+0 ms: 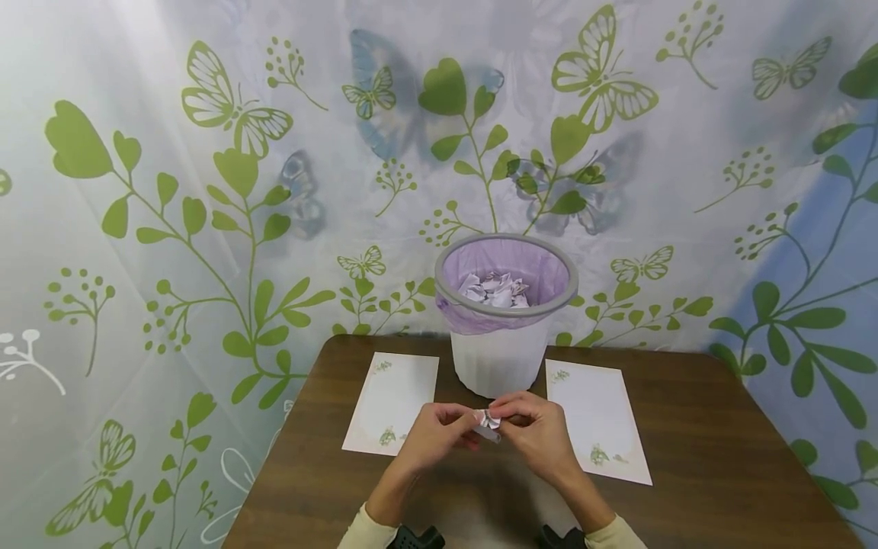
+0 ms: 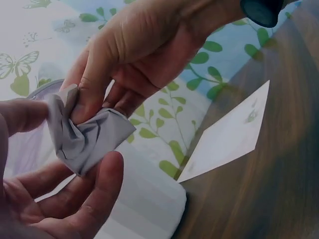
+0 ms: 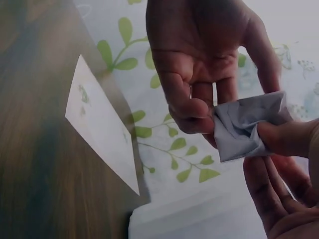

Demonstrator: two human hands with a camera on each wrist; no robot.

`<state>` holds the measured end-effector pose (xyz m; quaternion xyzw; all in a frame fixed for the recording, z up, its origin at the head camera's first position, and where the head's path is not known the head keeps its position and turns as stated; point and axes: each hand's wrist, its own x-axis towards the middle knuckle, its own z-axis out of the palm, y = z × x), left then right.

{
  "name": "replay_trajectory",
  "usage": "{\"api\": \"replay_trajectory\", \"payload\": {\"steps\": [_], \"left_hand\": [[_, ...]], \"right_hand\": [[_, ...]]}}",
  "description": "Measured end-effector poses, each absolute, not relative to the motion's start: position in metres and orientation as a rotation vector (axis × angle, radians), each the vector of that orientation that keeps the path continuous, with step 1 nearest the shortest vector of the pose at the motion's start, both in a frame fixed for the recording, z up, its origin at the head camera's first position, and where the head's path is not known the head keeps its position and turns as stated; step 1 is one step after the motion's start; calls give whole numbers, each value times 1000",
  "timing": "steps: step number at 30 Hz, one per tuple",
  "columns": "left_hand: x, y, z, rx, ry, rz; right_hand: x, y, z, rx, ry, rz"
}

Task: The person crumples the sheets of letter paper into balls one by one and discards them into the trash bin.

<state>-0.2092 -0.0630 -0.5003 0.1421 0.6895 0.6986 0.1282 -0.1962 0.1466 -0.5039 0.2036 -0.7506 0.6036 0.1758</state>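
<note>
Between my two hands is a small crumpled piece of paper point(image 1: 488, 424), creased and partly folded. My left hand point(image 1: 439, 436) pinches its left side, and my right hand point(image 1: 538, 433) pinches the other side with thumb and fingers. Up close in the left wrist view the crumpled paper point(image 2: 92, 137) shows a pale underside with deep folds. From the right wrist the paper point(image 3: 249, 124) looks roughly square, a thumb pressing into its middle. Both hands are above the table, just in front of a white waste bin point(image 1: 497, 362).
The bin has a grey rim and a purple liner point(image 1: 549, 267), with crumpled paper balls point(image 1: 497, 290) inside. Flat printed sheets lie on the brown table point(image 1: 713, 427), one left point(image 1: 394, 400) and one right point(image 1: 597, 419) of the bin. A leaf-and-butterfly curtain point(image 1: 240, 229) hangs behind.
</note>
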Motion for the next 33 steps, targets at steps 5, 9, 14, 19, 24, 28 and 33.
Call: {"api": "replay_trajectory", "payload": {"steps": [5, 9, 14, 19, 24, 28, 33], "left_hand": [[-209, -61, -501, 386, 2010, 2056], [-207, -59, -504, 367, 2030, 2111], [-207, -60, -507, 277, 1971, 2230], [-207, -61, -505, 199, 1966, 2290], [-206, -62, -505, 251, 1977, 2256], [-206, -64, -505, 341, 1972, 2205], [-206, -61, -503, 446, 2057, 2160]], "right_hand": [[-196, 144, -503, 530, -2190, 1623], [-197, 146, -504, 571, -2179, 1632], [-197, 155, -505, 834, -2109, 1709], [-199, 158, -502, 977, -2132, 1722], [-199, 155, -501, 945, -2144, 1751], [-199, 153, -501, 947, -2124, 1769], [-198, 149, -502, 923, -2025, 1734]]}}
